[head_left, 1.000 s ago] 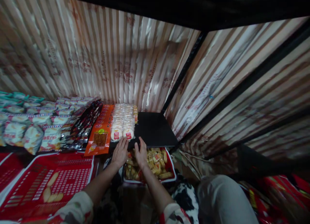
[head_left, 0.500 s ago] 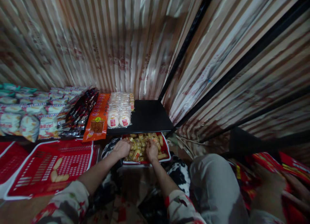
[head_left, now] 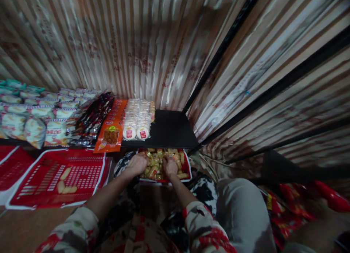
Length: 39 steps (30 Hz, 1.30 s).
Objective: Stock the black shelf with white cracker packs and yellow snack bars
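A red basket with a white rim (head_left: pixel 189 169) sits below the shelf edge, filled with small gold-wrapped snack packets (head_left: pixel 154 171). My left hand (head_left: pixel 137 164) reaches over the basket's left side, its fingers curled down at the packets. Inside the basket, toward the right, my right hand (head_left: pixel 170 166) has its fingers bent in among the packets. The fingertips of both hands are mostly hidden, so what they grip is unclear.
A black shelf (head_left: pixel 173 131) carries round white crackers in clear wrap (head_left: pixel 136 131), an orange snack bag (head_left: pixel 109 136), dark packets (head_left: pixel 94 116) and white bags (head_left: pixel 56 131). Left stands another red basket (head_left: pixel 82 172) holding a few long snacks. Right: another person's knee (head_left: pixel 243 209) and red packages (head_left: pixel 292 202).
The view has shifted slightly, so the shelf sits a little higher. Both hands stay in the basket with little movement. The other person's blurred hand at right has moved lower.
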Tool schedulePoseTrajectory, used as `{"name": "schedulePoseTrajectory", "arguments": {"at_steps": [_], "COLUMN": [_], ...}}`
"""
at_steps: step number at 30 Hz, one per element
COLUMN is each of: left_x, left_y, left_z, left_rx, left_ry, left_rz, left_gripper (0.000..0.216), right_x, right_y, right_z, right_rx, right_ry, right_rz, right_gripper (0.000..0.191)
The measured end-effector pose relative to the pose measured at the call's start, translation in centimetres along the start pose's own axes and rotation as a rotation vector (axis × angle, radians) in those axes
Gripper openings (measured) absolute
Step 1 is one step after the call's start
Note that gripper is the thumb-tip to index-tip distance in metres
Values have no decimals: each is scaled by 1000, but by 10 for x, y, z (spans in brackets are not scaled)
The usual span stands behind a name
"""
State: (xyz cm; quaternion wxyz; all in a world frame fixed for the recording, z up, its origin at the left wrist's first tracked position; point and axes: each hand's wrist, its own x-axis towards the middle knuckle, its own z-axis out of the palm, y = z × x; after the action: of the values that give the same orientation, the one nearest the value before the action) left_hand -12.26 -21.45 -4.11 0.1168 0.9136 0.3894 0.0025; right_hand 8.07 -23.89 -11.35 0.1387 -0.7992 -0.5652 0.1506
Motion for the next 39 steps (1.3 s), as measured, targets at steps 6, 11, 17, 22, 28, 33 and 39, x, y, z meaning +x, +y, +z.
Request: {"name": "schedulePoseTrajectory", "arguments": {"at_steps": [6,11,17,22,28,33,39], "left_x": [-3,-7,-10,-10,-13,-16,-1], "left_y": [10,6,2,2,7,7,11], "left_z": [-4,-2,4,3,6,2,6], "left_rx": [0,-31,-49,-66,-163,-376,-752], "left_ry": [-2,26,76,36,139,220,213], "left_rz": [-6,-17,-90,-83,-103,-292,-332], "left_gripper": [24,22,20,22,37,50,47], "right_x": [12,25,30,21,-3,-23,-28], "right_y": [-15,-30,-31,-23,-21,-37,-58], "right_z": [1,11,15,10,-2,-39,-89], "right_rx": [-88,-185,-152,14,240,399,573], "right_ry": [-22,-176,-89,64,118,-59,-217], "right_rz": [-129,-186,-158,-253,-317,-362,-464], "right_gripper": [36,42,37,32,21,23,27]}}
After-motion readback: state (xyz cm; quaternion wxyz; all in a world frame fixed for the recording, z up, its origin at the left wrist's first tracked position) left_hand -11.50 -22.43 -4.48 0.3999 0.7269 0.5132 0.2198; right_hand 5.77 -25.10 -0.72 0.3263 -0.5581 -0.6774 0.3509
